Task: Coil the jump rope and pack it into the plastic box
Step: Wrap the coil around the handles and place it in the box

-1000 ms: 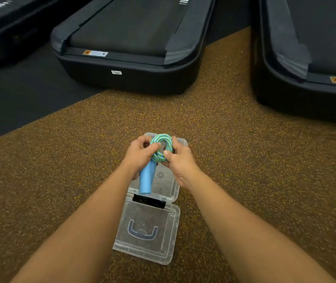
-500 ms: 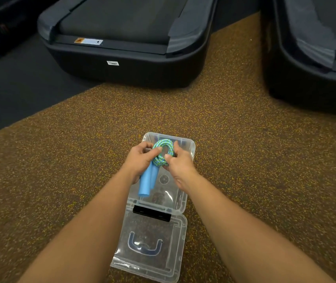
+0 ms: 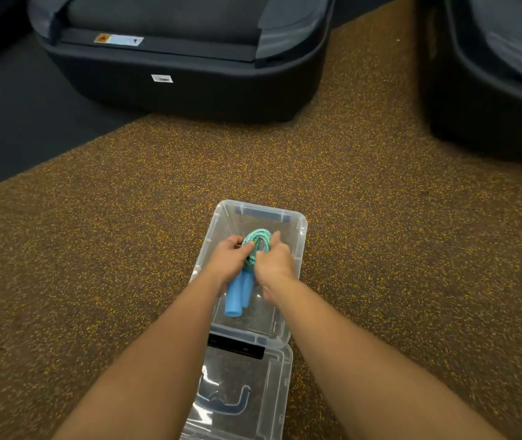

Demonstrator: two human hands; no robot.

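The jump rope (image 3: 258,238) is a green-and-blue cord wound into a small coil, with two light blue handles (image 3: 237,295) hanging from it side by side. My left hand (image 3: 229,258) and my right hand (image 3: 274,260) both grip the coil from either side, inside the clear plastic box (image 3: 297,231) on the floor. The handles point toward me and reach down to the box floor area. The box's clear lid (image 3: 280,376) lies open flat on the floor, nearer to me, with a blue carry handle on it.
The box sits on brown speckled rubber flooring (image 3: 380,249). A black treadmill base (image 3: 183,87) stands ahead at the left, and another (image 3: 491,100) at the right. Dark flooring (image 3: 15,131) lies at the far left.
Both hands have lowered the coiled rope from above the box down into it. The view has tipped downward and closer.
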